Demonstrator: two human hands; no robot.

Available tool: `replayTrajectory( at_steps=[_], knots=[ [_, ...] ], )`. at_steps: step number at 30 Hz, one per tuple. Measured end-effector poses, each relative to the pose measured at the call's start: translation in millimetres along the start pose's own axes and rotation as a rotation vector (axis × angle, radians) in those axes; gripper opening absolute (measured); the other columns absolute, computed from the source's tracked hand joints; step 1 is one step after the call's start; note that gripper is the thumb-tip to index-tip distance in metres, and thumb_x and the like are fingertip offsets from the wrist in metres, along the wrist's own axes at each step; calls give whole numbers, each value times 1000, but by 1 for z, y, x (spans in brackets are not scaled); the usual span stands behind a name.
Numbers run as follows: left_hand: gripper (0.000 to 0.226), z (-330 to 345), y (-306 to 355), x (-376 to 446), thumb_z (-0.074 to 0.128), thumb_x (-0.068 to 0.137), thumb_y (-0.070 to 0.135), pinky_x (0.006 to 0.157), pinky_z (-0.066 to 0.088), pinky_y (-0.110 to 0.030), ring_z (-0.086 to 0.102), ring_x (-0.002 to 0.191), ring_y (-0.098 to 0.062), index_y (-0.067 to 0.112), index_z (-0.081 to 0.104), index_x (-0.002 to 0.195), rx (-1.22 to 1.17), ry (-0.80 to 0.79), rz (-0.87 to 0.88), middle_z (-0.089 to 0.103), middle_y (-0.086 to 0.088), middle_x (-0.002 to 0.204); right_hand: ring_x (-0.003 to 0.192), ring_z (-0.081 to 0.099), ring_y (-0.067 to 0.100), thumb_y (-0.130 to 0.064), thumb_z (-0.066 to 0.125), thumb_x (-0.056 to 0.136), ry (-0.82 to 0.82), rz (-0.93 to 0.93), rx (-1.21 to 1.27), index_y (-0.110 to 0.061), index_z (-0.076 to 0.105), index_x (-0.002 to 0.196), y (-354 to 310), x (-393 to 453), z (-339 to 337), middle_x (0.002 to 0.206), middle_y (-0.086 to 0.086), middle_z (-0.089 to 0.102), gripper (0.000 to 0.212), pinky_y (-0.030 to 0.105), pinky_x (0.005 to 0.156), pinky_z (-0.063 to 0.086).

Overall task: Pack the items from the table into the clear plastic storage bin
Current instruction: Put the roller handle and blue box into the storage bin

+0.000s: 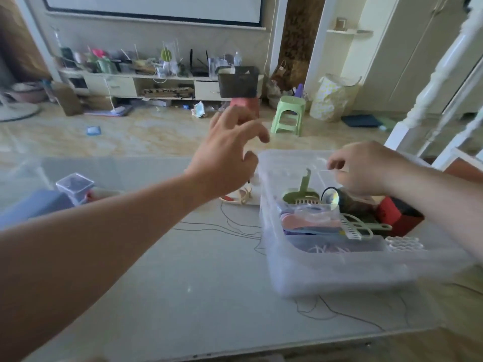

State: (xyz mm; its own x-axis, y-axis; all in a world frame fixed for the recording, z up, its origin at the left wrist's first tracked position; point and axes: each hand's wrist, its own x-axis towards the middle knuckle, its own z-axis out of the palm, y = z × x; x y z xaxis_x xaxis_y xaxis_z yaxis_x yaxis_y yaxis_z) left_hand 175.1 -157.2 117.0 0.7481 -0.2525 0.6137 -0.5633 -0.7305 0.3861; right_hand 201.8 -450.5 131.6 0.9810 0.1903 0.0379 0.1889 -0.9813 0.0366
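Clear plastic storage bin (308, 273) on the right side of a smooth, glossy grey table (183, 296), walls cloudy and see-through, corners rounded. Inside the bin: a pale green plastic scoop (303, 190) with an upright handle, a round shiny mirror (330, 199), a green slotted comb-like piece (358, 227), a red box (392, 211), a flat pink and purple piece (305, 222), a white honeycomb-patterned piece (403, 242). Left hand (227, 155) raised above the table just beside the bin's far left corner, fingers spread apart and loosely bent, holding nothing. Right hand (366, 168) over the bin's far end, thumb and forefinger pinched together on a thin clear strip, hard to make out. On the table beyond the left hand, a small beige clip-like thing (244, 195); far left, a small square clear container (74, 185) and a blurred blue block (34, 205). Thin dark wire (235, 228) looping across the tabletop, running under the bin.
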Motion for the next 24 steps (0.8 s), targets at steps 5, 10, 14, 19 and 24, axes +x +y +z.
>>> replayTrajectory(
  at_steps=[5,10,14,19,24],
  knots=[
    [39,-81,-123,-71,68,85,16,108,37,-49,34,131,-29,33,64,119,322,-217,-395,45,-4,137,85,59,18,-19,61,89,222,-219,262,-30,74,102,-123,10,-24,96,-6,65,22,32,78,49],
    [60,-119,-236,-151,44,69,59,101,45,-52,47,123,-36,48,51,128,524,-450,-790,53,-7,133,104,56,24,-33,59,93,-7,-382,104,-36,65,123,-245,45,0,117,-3,55,31,42,87,53],
    [62,-114,-281,-178,43,76,64,93,48,-50,53,110,-32,52,39,136,514,-482,-778,58,-6,120,116,53,29,-36,55,95,-191,-366,57,-35,53,138,-323,94,52,134,3,48,43,43,87,52],
    [62,-99,-314,-160,53,82,47,101,44,-49,43,128,-34,50,42,143,499,-471,-655,50,1,142,124,54,45,-67,34,96,-311,-69,129,-35,18,161,-389,177,140,160,28,31,74,50,94,51],
    [62,-75,-341,-126,48,87,56,113,28,-53,31,140,-33,48,39,148,557,-514,-584,42,1,152,130,53,44,-51,22,104,-369,-10,153,-17,45,152,-406,221,192,152,22,49,64,45,94,44]
  ],
)
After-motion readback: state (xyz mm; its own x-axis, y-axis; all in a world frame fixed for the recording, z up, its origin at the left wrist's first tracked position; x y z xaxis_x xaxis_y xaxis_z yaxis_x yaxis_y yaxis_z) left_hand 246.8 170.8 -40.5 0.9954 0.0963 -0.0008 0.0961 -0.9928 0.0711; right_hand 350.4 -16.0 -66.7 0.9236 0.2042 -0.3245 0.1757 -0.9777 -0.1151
